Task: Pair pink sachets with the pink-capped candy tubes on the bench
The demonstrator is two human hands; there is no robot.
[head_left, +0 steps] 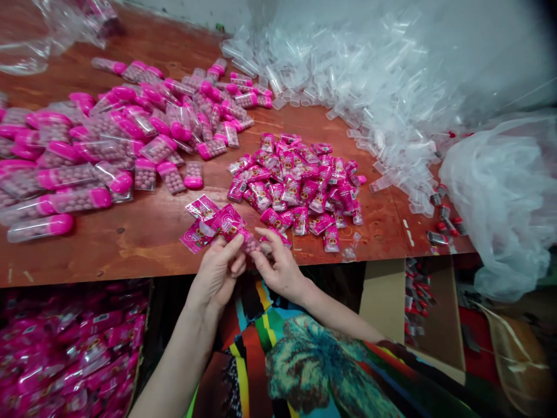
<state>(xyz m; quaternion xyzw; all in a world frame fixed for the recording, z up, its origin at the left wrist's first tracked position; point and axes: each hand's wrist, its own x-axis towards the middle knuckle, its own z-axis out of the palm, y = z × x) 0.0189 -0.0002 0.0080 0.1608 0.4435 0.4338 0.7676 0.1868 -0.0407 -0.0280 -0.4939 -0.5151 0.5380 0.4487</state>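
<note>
My left hand (217, 270) and my right hand (278, 264) meet at the front edge of the brown table (143, 238). Together they pinch a small clear tube of pink candy balls (249, 241) with a pink printed label. A few pink printed labels (204, 223) lie flat on the table just beyond my left fingers. A heap of labelled pink candy tubes (300, 186) sits right behind my hands.
Unlabelled candy tubes with pink caps (108, 145) cover the left of the table. Empty clear tubes (369, 87) pile up at the back right, beside a white plastic bag (505, 191). Below the table, a box of pink packs (69, 354) is left, a cardboard box (418, 302) right.
</note>
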